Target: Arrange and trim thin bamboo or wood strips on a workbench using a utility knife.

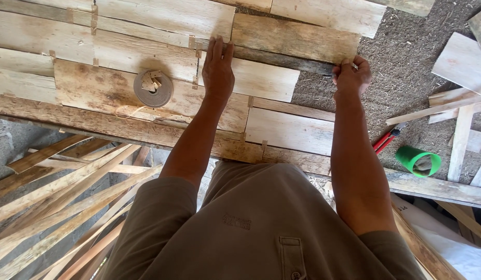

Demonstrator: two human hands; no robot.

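Observation:
Thin pale wood veneer sheets lie side by side on a workbench, joined with short strips of brown tape. My left hand rests flat, fingers together, on the seam between two sheets near the middle. My right hand pinches the right end of a darker veneer strip at its corner. A roll of brown paper tape lies on the sheets to the left of my left hand.
Long thin wood offcuts pile up at lower left below the bench edge. A green cup and red-handled pliers lie on the sawdust-covered surface at right, near loose boards.

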